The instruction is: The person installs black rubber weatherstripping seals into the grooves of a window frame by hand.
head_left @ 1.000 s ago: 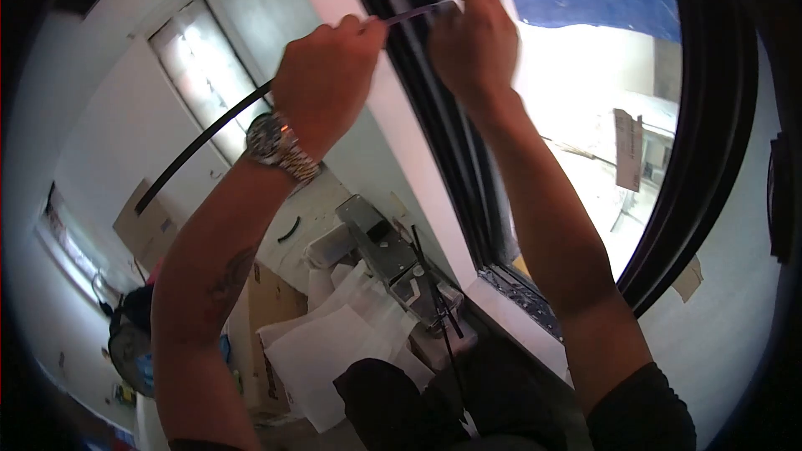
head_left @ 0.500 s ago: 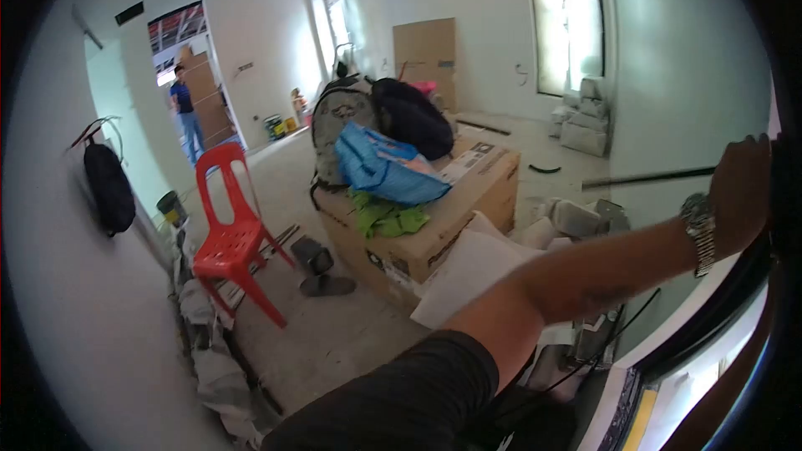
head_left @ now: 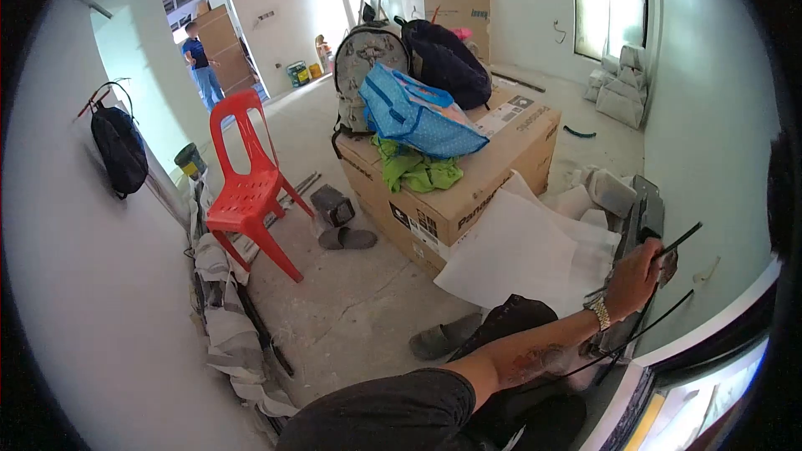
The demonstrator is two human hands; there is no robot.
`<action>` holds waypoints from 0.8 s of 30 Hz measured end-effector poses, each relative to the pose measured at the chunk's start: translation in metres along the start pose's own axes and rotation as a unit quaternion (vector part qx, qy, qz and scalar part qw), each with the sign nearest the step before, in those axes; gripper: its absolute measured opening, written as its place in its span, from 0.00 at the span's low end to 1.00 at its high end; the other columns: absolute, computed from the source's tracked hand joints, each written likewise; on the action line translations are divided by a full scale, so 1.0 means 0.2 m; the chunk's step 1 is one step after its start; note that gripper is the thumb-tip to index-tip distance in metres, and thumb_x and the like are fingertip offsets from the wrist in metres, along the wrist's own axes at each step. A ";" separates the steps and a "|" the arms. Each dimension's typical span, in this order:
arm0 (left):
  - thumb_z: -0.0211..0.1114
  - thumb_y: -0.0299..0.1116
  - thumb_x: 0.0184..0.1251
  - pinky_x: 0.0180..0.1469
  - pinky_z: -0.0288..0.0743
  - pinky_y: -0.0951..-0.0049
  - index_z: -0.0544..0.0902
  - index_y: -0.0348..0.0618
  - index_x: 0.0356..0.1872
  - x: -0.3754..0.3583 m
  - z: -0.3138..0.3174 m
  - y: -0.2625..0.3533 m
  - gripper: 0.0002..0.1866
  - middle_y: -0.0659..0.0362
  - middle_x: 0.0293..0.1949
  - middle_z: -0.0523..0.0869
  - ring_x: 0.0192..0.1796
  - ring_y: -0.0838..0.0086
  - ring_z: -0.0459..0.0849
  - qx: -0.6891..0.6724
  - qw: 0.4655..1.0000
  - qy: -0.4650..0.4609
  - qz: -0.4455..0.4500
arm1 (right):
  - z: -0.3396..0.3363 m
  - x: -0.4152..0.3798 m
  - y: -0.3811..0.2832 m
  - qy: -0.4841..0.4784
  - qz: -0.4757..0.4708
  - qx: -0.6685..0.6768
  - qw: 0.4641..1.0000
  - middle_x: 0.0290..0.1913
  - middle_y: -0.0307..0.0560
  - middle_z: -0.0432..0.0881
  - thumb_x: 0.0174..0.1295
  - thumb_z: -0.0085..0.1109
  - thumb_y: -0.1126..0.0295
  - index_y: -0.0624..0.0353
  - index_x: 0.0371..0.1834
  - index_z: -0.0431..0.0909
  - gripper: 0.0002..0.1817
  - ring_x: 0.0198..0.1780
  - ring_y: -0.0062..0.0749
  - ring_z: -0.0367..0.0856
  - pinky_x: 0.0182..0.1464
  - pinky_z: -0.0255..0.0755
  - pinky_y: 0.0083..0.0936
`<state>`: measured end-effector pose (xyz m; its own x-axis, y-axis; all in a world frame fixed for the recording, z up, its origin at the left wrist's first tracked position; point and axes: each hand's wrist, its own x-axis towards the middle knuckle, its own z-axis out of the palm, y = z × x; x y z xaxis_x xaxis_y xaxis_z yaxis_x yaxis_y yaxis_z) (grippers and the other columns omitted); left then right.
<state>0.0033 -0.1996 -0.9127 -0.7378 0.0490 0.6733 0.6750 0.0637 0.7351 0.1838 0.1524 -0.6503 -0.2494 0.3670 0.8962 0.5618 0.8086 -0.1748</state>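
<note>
My left hand [head_left: 632, 282], with a metal-banded watch [head_left: 599, 314] on the wrist, reaches across to the right, low beside the wall. Its fingers are closed round a thin black rod [head_left: 683, 238], which sticks out past the knuckles and slants up to the right. Most of the grip is turned away from me. Just below the hand, a thin black cable [head_left: 647, 330] runs down to the left. Dark grey pieces [head_left: 643, 209] lean along the wall behind the hand. My right hand is not in view.
A large cardboard box [head_left: 510, 146] carries backpacks [head_left: 368, 54], a blue bag [head_left: 418, 108] and green cloth [head_left: 415, 169]. White sheeting [head_left: 535, 242] lies against it. A red chair [head_left: 246, 192] stands left, near sandals [head_left: 347, 239]. A person [head_left: 200, 67] stands by the doorway. A window frame [head_left: 643, 384] is at lower right.
My left hand has come down and inward from the window frame at the far right, bringing the black rod with it. The view has tilted down, and the person at the doorway has turned.
</note>
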 end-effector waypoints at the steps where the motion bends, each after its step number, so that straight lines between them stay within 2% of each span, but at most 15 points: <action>1: 0.60 0.26 0.73 0.46 0.78 0.49 0.74 0.41 0.52 -0.03 0.00 -0.04 0.10 0.45 0.40 0.85 0.44 0.46 0.86 0.018 1.000 -0.009 -0.011 | -0.01 0.01 -0.04 0.017 0.004 -0.006 1.000 0.43 0.66 0.85 0.71 0.61 0.60 0.67 0.56 0.77 0.21 0.44 0.65 0.84 0.47 0.77 0.54; 2: 0.60 0.26 0.73 0.46 0.78 0.49 0.74 0.41 0.52 -0.06 0.02 -0.06 0.10 0.45 0.40 0.85 0.44 0.46 0.86 0.018 1.000 -0.006 -0.018 | -0.02 0.02 -0.08 0.031 0.007 -0.010 0.999 0.44 0.65 0.86 0.70 0.62 0.60 0.65 0.60 0.74 0.23 0.45 0.65 0.85 0.48 0.78 0.54; 3: 0.60 0.26 0.73 0.47 0.77 0.48 0.73 0.41 0.52 -0.08 0.05 -0.07 0.10 0.45 0.40 0.85 0.45 0.46 0.85 0.027 0.999 -0.027 -0.032 | -0.05 0.03 -0.13 0.001 0.058 0.032 0.998 0.49 0.67 0.85 0.68 0.63 0.62 0.62 0.67 0.68 0.28 0.50 0.65 0.85 0.52 0.79 0.54; 5: 0.59 0.25 0.72 0.48 0.77 0.48 0.73 0.40 0.51 -0.07 0.05 -0.04 0.10 0.44 0.40 0.84 0.46 0.45 0.85 0.035 0.997 -0.049 -0.043 | -0.06 0.07 -0.17 0.023 0.023 0.020 0.999 0.51 0.67 0.85 0.68 0.62 0.64 0.62 0.67 0.68 0.27 0.52 0.65 0.85 0.54 0.79 0.54; 7: 0.59 0.24 0.72 0.50 0.76 0.47 0.72 0.40 0.53 -0.06 0.05 -0.01 0.12 0.42 0.42 0.84 0.49 0.44 0.85 -0.045 0.996 -0.071 -0.024 | -0.07 0.09 -0.15 0.029 0.019 0.010 0.999 0.50 0.66 0.85 0.68 0.63 0.64 0.62 0.66 0.69 0.27 0.51 0.64 0.85 0.54 0.79 0.53; 11: 0.59 0.23 0.72 0.51 0.76 0.46 0.71 0.40 0.53 -0.09 0.10 -0.06 0.13 0.41 0.44 0.84 0.51 0.43 0.84 -0.049 0.996 -0.061 -0.030 | -0.06 0.09 -0.16 0.026 0.019 0.005 0.999 0.49 0.66 0.86 0.68 0.63 0.64 0.62 0.65 0.70 0.26 0.51 0.62 0.86 0.54 0.79 0.53; 14: 0.60 0.23 0.71 0.50 0.76 0.45 0.70 0.40 0.54 -0.09 0.11 -0.08 0.13 0.41 0.43 0.84 0.50 0.41 0.84 -0.057 0.995 -0.064 -0.043 | -0.06 0.09 -0.16 0.024 0.019 0.004 1.000 0.49 0.65 0.86 0.67 0.64 0.64 0.62 0.63 0.71 0.25 0.50 0.61 0.86 0.54 0.80 0.52; 16: 0.62 0.23 0.70 0.45 0.76 0.46 0.68 0.43 0.53 -0.09 0.11 -0.09 0.15 0.43 0.42 0.85 0.47 0.43 0.85 -0.053 0.993 -0.086 -0.069 | -0.05 0.09 -0.16 0.022 0.020 0.002 1.000 0.48 0.65 0.86 0.67 0.64 0.63 0.63 0.63 0.72 0.24 0.50 0.60 0.86 0.53 0.80 0.52; 19: 0.62 0.24 0.70 0.45 0.76 0.45 0.68 0.43 0.53 -0.10 0.13 -0.11 0.15 0.43 0.42 0.85 0.45 0.42 0.85 -0.048 0.995 -0.061 -0.061 | -0.05 0.09 -0.16 0.021 0.020 0.000 1.000 0.48 0.64 0.86 0.67 0.64 0.63 0.63 0.61 0.72 0.24 0.50 0.59 0.87 0.53 0.80 0.51; 24: 0.61 0.23 0.69 0.44 0.76 0.44 0.68 0.42 0.54 -0.09 0.12 -0.09 0.16 0.42 0.39 0.86 0.43 0.42 0.86 -0.046 0.993 -0.080 -0.075 | -0.04 0.09 -0.15 0.017 0.017 -0.002 1.000 0.47 0.63 0.87 0.67 0.65 0.63 0.63 0.59 0.74 0.23 0.49 0.57 0.87 0.53 0.80 0.51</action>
<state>0.0038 -0.1769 -0.9394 -0.8167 0.2045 0.5396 0.5498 -0.0082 0.8353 0.1685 0.1300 -0.6260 -0.2036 0.3781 0.9031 0.5732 0.7939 -0.2032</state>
